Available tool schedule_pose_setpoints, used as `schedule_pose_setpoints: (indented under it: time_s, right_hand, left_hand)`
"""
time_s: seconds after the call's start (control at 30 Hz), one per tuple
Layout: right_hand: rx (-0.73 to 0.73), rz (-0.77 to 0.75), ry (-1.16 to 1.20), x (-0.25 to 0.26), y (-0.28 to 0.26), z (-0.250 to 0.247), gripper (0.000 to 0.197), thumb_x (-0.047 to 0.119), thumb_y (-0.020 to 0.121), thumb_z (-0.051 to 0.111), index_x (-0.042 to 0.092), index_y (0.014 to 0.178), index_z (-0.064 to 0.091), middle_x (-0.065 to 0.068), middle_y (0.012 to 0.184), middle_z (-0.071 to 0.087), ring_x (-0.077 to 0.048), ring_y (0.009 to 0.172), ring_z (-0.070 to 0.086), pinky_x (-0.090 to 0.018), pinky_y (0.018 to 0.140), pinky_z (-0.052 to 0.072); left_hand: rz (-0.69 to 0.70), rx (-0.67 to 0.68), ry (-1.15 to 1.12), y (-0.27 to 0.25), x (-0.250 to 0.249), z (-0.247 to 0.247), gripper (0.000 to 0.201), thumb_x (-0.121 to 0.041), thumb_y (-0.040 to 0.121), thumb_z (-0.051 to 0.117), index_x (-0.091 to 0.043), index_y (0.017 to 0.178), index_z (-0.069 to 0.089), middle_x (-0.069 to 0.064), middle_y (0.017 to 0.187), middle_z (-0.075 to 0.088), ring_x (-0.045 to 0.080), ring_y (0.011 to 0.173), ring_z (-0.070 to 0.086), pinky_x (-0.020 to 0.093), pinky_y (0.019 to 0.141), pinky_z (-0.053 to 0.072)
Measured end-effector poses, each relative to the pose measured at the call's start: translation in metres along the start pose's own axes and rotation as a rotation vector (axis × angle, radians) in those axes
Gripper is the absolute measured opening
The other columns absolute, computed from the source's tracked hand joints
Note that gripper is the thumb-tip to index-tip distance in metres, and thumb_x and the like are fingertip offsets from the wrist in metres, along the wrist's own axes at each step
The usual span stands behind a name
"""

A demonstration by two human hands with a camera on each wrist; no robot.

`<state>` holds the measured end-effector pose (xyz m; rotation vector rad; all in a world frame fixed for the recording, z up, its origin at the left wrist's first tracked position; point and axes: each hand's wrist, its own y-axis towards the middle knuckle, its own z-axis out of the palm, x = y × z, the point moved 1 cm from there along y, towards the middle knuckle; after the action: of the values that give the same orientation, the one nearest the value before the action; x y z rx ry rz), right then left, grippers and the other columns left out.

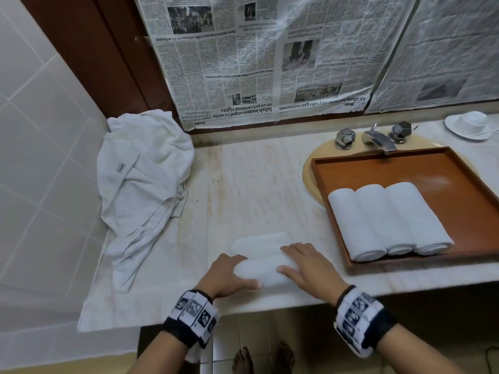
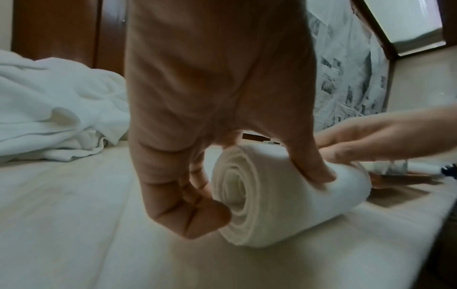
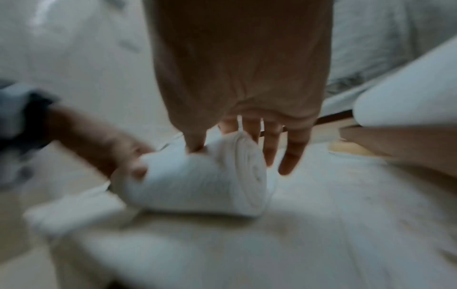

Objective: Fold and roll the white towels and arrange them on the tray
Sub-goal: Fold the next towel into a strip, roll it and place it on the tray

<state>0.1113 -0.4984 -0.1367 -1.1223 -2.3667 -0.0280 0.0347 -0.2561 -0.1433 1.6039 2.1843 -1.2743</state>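
A white towel roll (image 1: 260, 273) lies on the marble counter near its front edge, with a flat unrolled tail (image 1: 259, 242) stretching away from me. My left hand (image 1: 229, 273) cups the roll's left end, fingers curled beside the spiral (image 2: 237, 195) and thumb (image 2: 311, 166) pressing on it. My right hand (image 1: 305, 268) lies over the right end with straight fingers (image 3: 291, 156). To the right, three rolled towels (image 1: 388, 220) lie side by side at the front of a brown tray (image 1: 405, 168). A crumpled pile of white towels (image 1: 143, 184) sits at the back left.
The tray sits over a beige sink basin (image 1: 307, 174) below a chrome faucet (image 1: 378, 139). A white cup and saucer (image 1: 469, 125) stand at the far right. Newspaper (image 1: 270, 63) covers the wall behind. The counter's front edge (image 1: 270, 306) runs under my wrists.
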Motion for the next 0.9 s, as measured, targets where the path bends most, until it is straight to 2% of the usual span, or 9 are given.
schedule_pose_setpoints:
  time_s: [0.07, 0.17, 0.33, 0.47, 0.53, 0.6, 0.7, 0.8, 0.9]
  right_hand:
    - [-0.085, -0.123, -0.202, 0.003, -0.011, 0.015, 0.077, 0.071, 0.084, 0.044, 0.022, 0.144, 0.042, -0.002, 0.14, 0.05, -0.025, 0.123, 0.05, -0.04, 0.089, 0.053]
    - [-0.098, -0.135, -0.277, 0.005, -0.008, 0.021, 0.078, 0.068, 0.078, 0.048, 0.021, 0.14, 0.042, -0.005, 0.133, 0.053, -0.029, 0.116, 0.056, -0.039, 0.079, 0.056]
    - [0.174, 0.036, 0.05, 0.009, 0.015, -0.009, 0.073, 0.066, 0.083, 0.059, 0.025, 0.142, 0.043, 0.003, 0.135, 0.046, -0.019, 0.124, 0.042, -0.038, 0.098, 0.042]
    - [0.339, 0.061, 0.202, 0.014, 0.034, -0.03, 0.053, 0.052, 0.086, 0.068, 0.014, 0.123, 0.06, -0.004, 0.123, 0.059, -0.021, 0.111, 0.053, -0.036, 0.096, 0.042]
    - [0.355, 0.09, 0.205, 0.011, 0.039, -0.03, 0.053, 0.056, 0.088, 0.063, 0.014, 0.12, 0.062, -0.007, 0.121, 0.06, -0.024, 0.111, 0.052, -0.038, 0.097, 0.042]
    - [0.274, 0.144, 0.157, 0.007, 0.04, -0.026, 0.062, 0.064, 0.091, 0.051, 0.017, 0.131, 0.056, -0.007, 0.132, 0.05, -0.026, 0.124, 0.041, -0.042, 0.104, 0.038]
    - [0.213, 0.226, 0.14, 0.0, 0.044, -0.021, 0.073, 0.07, 0.092, 0.038, 0.019, 0.144, 0.043, -0.004, 0.147, 0.036, -0.027, 0.137, 0.028, -0.046, 0.111, 0.032]
    - [0.318, 0.233, 0.153, -0.007, 0.05, -0.025, 0.086, 0.09, 0.069, 0.045, 0.027, 0.128, 0.052, -0.003, 0.131, 0.048, -0.026, 0.122, 0.046, -0.043, 0.104, 0.039]
    - [0.399, 0.23, 0.135, -0.01, 0.053, -0.032, 0.091, 0.087, 0.064, 0.058, 0.024, 0.129, 0.051, 0.0, 0.123, 0.046, -0.022, 0.116, 0.05, -0.04, 0.1, 0.042]
  left_hand:
    - [-0.002, 0.006, -0.015, 0.005, 0.004, -0.003, 0.085, -0.082, 0.053, 0.076, -0.04, 0.125, 0.06, -0.003, 0.119, 0.05, 0.018, 0.112, 0.055, 0.03, 0.094, 0.048]
    - [0.009, -0.092, -0.054, -0.002, 0.0, 0.001, 0.082, -0.074, 0.065, 0.076, -0.038, 0.134, 0.051, -0.004, 0.121, 0.05, 0.017, 0.111, 0.052, 0.028, 0.092, 0.043]
    - [0.098, -0.294, -0.046, -0.023, -0.001, 0.02, 0.087, -0.079, 0.072, 0.064, -0.05, 0.144, 0.025, -0.005, 0.137, 0.046, 0.019, 0.122, 0.049, 0.039, 0.095, 0.048]
    - [0.072, -0.31, 0.08, -0.022, -0.003, 0.021, 0.079, -0.077, 0.07, 0.065, -0.055, 0.137, 0.029, -0.007, 0.144, 0.037, 0.021, 0.124, 0.044, 0.042, 0.089, 0.051]
    - [0.039, -0.278, 0.11, -0.015, -0.006, 0.011, 0.077, -0.075, 0.069, 0.069, -0.05, 0.136, 0.039, -0.009, 0.143, 0.037, 0.02, 0.128, 0.038, 0.041, 0.093, 0.048]
    - [0.041, -0.211, 0.083, -0.003, -0.01, -0.004, 0.079, -0.076, 0.066, 0.072, -0.041, 0.132, 0.051, -0.009, 0.137, 0.044, 0.018, 0.127, 0.041, 0.039, 0.097, 0.045]
    - [0.082, -0.055, 0.029, 0.015, -0.023, -0.028, 0.062, -0.068, 0.066, 0.08, -0.026, 0.11, 0.067, -0.007, 0.113, 0.065, 0.016, 0.104, 0.06, 0.034, 0.089, 0.05]
    - [0.016, 0.092, 0.137, 0.025, -0.037, -0.043, 0.064, -0.066, 0.07, 0.078, -0.023, 0.116, 0.064, -0.003, 0.114, 0.065, 0.016, 0.102, 0.06, 0.032, 0.088, 0.05]
    - [-0.084, 0.185, 0.202, 0.036, -0.042, -0.046, 0.079, -0.067, 0.069, 0.077, -0.026, 0.132, 0.05, 0.0, 0.128, 0.058, 0.02, 0.11, 0.057, 0.035, 0.094, 0.049]
